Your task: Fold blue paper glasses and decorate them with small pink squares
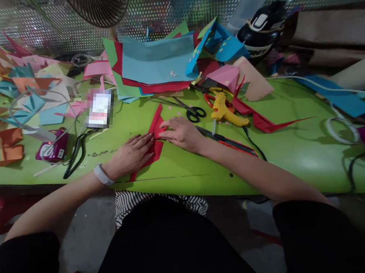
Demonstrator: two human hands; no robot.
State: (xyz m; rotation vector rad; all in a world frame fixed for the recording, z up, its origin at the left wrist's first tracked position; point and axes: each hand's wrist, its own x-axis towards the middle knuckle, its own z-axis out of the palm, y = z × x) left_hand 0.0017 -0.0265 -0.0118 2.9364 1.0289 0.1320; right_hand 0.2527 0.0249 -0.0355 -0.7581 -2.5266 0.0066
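Note:
A folded piece of red paper (157,149) lies on the green table in front of me, with a narrow folded strip along its left side. My left hand (133,154) lies flat on the paper, fingers extended, covering its lower left part. My right hand (182,133) bends its fingers at the upper right of the paper and pinches a raised part of it between thumb and fingertips. Black scissors (196,114) lie just behind my right hand. Beside them rests a yellow glue gun (225,110), its cord trailing right.
A stack of coloured sheets (156,58) stands at the back. Folded paper shapes (30,102) crowd the left, near a phone (99,110) and a purple box-like device (52,145). A folded red shape (264,121) lies right of the glue gun. A fan (94,1) stands behind.

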